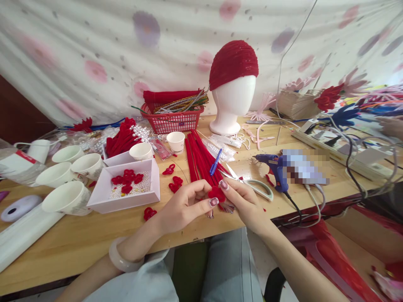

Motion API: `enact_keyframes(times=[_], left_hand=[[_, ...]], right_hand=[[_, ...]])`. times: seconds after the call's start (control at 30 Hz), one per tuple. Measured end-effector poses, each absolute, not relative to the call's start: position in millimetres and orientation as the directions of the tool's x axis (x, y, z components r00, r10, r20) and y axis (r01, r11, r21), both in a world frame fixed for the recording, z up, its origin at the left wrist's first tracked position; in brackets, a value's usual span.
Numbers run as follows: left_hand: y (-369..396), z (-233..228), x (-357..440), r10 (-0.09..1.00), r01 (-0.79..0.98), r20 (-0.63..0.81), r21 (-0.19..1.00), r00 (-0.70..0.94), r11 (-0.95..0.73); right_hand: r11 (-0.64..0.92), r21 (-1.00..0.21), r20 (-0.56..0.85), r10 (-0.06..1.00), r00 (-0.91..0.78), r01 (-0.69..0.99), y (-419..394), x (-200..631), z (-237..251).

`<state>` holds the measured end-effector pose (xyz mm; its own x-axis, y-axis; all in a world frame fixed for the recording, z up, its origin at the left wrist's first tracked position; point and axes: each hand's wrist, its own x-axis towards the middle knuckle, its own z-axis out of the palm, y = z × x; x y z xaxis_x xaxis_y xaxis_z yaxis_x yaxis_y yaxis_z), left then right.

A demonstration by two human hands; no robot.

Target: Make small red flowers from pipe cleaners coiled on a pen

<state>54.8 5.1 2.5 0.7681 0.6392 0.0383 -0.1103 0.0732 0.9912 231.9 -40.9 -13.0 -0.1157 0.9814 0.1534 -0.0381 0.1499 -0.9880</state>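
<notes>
Both hands meet just above the table's front edge around a small red pipe-cleaner flower (216, 194). My left hand (192, 205) pinches the flower from the left, thumb in front. From the right, my right hand (244, 203) grips it too, thumb and fingers on its upper edge. Behind them lies a bundle of red pipe cleaners (201, 157), with a blue pen (215, 162) on top. Scissors (252, 184) rest partly open beside my right hand. Loose red flowers (175, 183) lie left of my hands.
A white box (126, 201) holds beads and red flowers. Paper cups (66, 197) stand at left. Behind are a red basket (173, 119) and a white foam head (233, 100) with a red cap. A blue glue gun (277, 167) and a power strip (333, 151) with cables are at right.
</notes>
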Motion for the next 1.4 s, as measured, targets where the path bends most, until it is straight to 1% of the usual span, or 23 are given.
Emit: enact_keyframes(times=[0.07, 0.13, 0.3, 0.37, 0.47, 0.53, 0.7, 0.97, 1.07, 1.17, 1.23, 1.33, 1.4], left_hand=[[5.2, 2.4, 54.7, 0.636, -0.123, 0.050, 0.990, 0.770, 0.070], [4.4, 2.5, 55.3, 0.644, -0.129, 0.054, 0.989, 0.763, 0.070], [-0.3, 4.2, 58.1, 0.644, -0.151, 0.070, 0.986, 0.762, 0.072], [-1.3, 4.4, 58.2, 0.632, -0.163, 0.061, 0.981, 0.773, 0.104], [-1.2, 3.4, 56.7, 0.615, -0.160, 0.038, 0.976, 0.788, 0.145], [-0.8, 2.7, 55.5, 0.610, -0.151, 0.033, 0.978, 0.792, 0.143], [-1.7, 2.2, 55.8, 0.619, -0.147, 0.041, 0.982, 0.784, 0.121], [-3.4, 1.0, 58.9, 0.620, -0.186, 0.049, 0.970, 0.783, 0.158], [-3.5, -0.1, 59.3, 0.617, -0.206, 0.056, 0.963, 0.785, 0.175], [-3.4, -1.3, 59.6, 0.623, -0.219, 0.065, 0.960, 0.780, 0.174], [-3.3, -1.3, 60.0, 0.630, -0.220, 0.067, 0.961, 0.774, 0.169], [-2.8, 0.1, 60.9, 0.663, -0.212, 0.062, 0.966, 0.746, 0.148], [-2.3, 0.6, 61.5, 0.687, -0.205, 0.064, 0.971, 0.724, 0.126]], right_hand=[[0.177, -0.984, 0.176, 0.976, -0.129, -0.006, -42.9, 230.8, -11.1], [0.184, -0.983, 0.184, 0.974, -0.135, -0.014, -44.1, 229.3, -11.9], [0.149, -0.966, 0.184, 0.969, -0.162, -0.209, -44.2, 225.4, -18.8], [0.143, -0.960, 0.186, 0.968, -0.167, -0.242, -43.9, 224.8, -19.8], [0.157, -0.967, 0.194, 0.964, -0.181, -0.199, -44.1, 225.4, -19.5], [0.187, -0.972, 0.212, 0.959, -0.190, -0.142, -44.9, 226.1, -19.2], [0.247, -0.969, 0.241, 0.961, -0.136, 0.026, -48.3, 225.2, -17.4], [0.310, -0.942, 0.294, 0.947, -0.130, 0.128, -51.0, 226.0, -17.1], [0.347, -0.928, 0.327, 0.933, -0.151, 0.135, -50.8, 226.1, -16.8], [0.357, -0.928, 0.336, 0.925, -0.177, 0.107, -49.3, 224.0, -15.2], [0.322, -0.945, 0.308, 0.934, -0.181, 0.056, -47.9, 222.4, -14.4], [0.227, -0.973, 0.229, 0.957, -0.179, -0.029, -46.3, 222.8, -14.2], [0.193, -0.981, 0.190, 0.967, -0.170, 0.004, -45.9, 225.2, -14.5]])
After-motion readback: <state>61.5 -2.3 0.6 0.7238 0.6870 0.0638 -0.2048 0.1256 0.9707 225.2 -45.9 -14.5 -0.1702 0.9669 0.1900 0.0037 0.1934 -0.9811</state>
